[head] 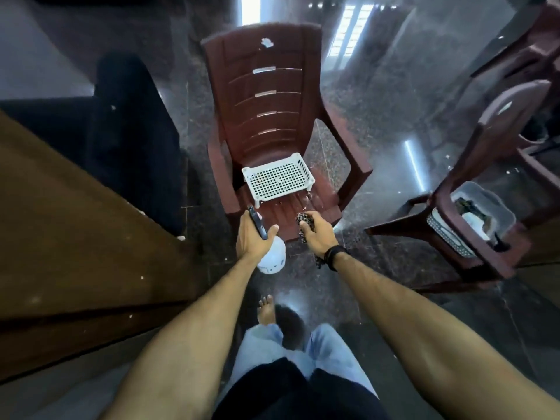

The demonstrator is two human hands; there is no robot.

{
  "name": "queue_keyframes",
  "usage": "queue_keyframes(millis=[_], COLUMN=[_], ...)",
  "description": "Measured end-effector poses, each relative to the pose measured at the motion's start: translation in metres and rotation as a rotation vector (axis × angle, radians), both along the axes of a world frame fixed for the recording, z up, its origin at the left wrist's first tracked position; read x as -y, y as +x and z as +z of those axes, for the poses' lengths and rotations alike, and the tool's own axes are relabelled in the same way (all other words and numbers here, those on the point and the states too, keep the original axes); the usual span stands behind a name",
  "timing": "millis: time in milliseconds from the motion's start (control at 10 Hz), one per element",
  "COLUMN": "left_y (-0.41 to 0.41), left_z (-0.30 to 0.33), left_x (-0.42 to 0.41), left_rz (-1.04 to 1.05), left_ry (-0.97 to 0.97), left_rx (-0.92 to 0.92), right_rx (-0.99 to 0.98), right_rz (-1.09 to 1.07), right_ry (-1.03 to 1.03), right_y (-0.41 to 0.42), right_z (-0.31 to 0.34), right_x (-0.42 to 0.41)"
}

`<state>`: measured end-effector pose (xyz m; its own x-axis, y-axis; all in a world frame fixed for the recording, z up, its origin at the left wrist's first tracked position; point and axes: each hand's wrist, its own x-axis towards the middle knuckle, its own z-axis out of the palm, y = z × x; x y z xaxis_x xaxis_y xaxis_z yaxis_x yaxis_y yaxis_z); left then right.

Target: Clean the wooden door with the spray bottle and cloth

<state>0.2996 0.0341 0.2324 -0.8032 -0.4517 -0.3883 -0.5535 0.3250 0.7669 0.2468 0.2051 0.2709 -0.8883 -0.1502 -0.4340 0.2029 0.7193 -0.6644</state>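
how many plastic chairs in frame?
3. One maroon plastic chair straight ahead, holding a white perforated basket; a second maroon plastic chair at right over a clear tub; a third maroon plastic chair, cropped, top right. More may be out of frame.

You are standing indoors in what looks like a home, or a plain hall of a house. Under your bare foot (266, 309) lies a dark, polished speckled stone floor (378, 122) that mirrors the barred windows. Before you is a maroon moulded plastic armchair (266, 95) with a small white perforated plastic basket (277, 178) on its seat, and more maroon plastic chairs (485, 189) stand stacked to your right. At your left runs a brown wooden door panel (75, 225).
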Motion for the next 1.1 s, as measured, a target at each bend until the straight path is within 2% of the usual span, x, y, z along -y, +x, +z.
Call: queue_keyframes(millis=[200,400,600,700,800,900,1100], left_y=[-0.125,-0.243,-0.313,-0.326,-0.325,-0.328,-0.325], left_z=[-0.023,-0.102,-0.175,-0.200,-0.223,-0.231,-0.207], left_x=[0.004,0.022,0.038,0.041,0.041,0.041,0.034], left_rz=[0.021,0.098,0.136,0.147,0.148,0.136,0.065], left_ry=[-0.056,-0.069,-0.105,-0.089,-0.104,-0.097,-0.137], left_rx=[-0.017,-0.065,-0.182,-0.176,-0.109,-0.028,0.254], right_rx=[-0.003,-0.025,-0.043,-0.059,0.044,0.122,0.044], right_rz=[0.112,0.265,0.405,0.476,0.653,0.710,0.792], right_ry=[0.025,0.088,0.133,0.191,0.305,0.380,0.381], right_y=[-0.127,-0.260,-0.342,-0.355,-0.355,-0.352,-0.342], right_z=[-0.047,-0.147,-0.239,-0.271,-0.296,-0.305,-0.276], right_x=[0.014,0.043,0.067,0.073,0.073,0.073,0.082])
